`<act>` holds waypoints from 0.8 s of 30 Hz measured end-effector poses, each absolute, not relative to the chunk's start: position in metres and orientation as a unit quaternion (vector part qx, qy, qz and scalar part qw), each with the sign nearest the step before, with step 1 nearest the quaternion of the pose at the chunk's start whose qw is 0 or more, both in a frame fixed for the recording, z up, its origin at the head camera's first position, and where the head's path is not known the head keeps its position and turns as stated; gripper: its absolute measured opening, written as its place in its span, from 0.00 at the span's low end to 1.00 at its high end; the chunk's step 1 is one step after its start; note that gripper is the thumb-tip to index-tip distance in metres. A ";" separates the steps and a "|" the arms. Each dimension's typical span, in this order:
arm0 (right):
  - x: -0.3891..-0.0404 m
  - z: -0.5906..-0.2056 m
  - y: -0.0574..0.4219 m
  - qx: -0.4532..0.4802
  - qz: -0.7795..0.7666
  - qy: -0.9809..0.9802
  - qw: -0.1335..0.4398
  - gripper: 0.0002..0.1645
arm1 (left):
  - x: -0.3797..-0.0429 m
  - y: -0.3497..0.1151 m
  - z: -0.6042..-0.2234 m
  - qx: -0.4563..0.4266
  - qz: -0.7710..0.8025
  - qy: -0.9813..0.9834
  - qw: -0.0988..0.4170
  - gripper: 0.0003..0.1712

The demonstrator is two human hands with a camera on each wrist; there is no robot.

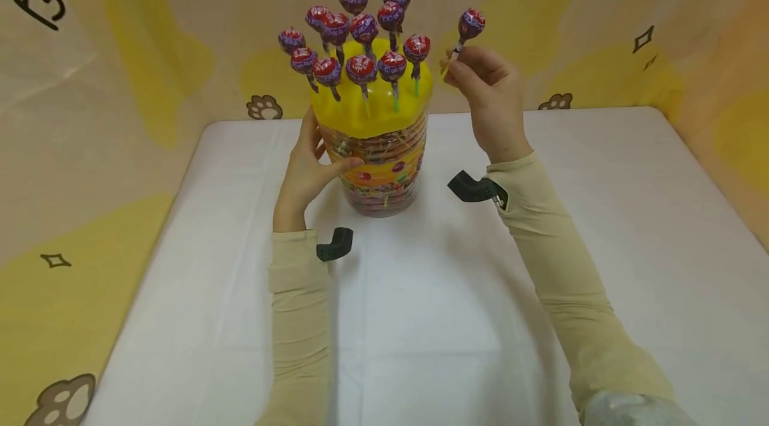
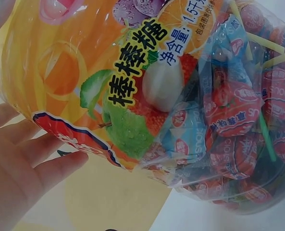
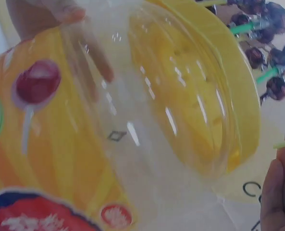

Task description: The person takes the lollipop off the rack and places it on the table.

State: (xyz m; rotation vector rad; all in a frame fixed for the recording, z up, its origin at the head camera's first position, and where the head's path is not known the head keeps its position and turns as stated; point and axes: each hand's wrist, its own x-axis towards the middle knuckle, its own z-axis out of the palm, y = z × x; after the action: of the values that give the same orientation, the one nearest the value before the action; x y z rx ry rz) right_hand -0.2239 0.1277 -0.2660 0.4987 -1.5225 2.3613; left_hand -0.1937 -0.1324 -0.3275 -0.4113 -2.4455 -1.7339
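A clear plastic jar of lollipops (image 1: 384,202) with a yellow lid (image 1: 372,120) stands on the table, leaning slightly. Several lollipops (image 1: 361,69) in red and purple wrappers stick up from the lid by their sticks. My left hand (image 1: 303,175) holds the jar's left side, thumb across the front and fingers toward the back. Right of the lid, my right hand (image 1: 497,99) pinches a single lollipop (image 1: 472,23) by its stick, wrapped head up and apart from the lid. In the left wrist view, fingers (image 2: 60,166) touch the jar's printed label (image 2: 128,91).
A white cloth covers the table (image 1: 408,319). Behind and at both sides hangs a yellow-patterned backdrop (image 1: 559,5) with paw prints. Dark curved mounts (image 1: 474,187) stick out from both sleeves. Several wrapped lollipops (image 2: 231,106) show inside the jar.
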 end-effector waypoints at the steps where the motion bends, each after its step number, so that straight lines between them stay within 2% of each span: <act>1: -0.223 -0.269 0.131 0.176 0.817 -0.531 0.143 0.08 | -0.194 -0.132 -0.328 -0.134 -0.572 -0.807 0.057 0.58; 7: -0.220 -0.295 0.146 0.162 0.800 -0.559 0.141 0.10 | -0.193 -0.131 -0.329 -0.128 -0.569 -0.811 0.052 0.57; 15: -0.216 -0.328 0.163 0.090 0.806 -0.576 0.098 0.04 | -0.194 -0.132 -0.333 -0.130 -0.575 -0.806 0.052 0.58; 24: -0.221 -0.361 0.173 0.051 0.772 -0.634 -0.001 0.05 | -0.195 -0.133 -0.329 -0.137 -0.572 -0.807 0.056 0.57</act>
State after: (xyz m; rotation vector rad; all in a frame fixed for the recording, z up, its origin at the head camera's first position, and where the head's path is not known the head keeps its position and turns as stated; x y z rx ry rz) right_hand -0.2213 0.1729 -0.3610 0.1593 -1.9932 2.4261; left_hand -0.1949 -0.1326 -0.3287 -0.4157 -2.4471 -1.7360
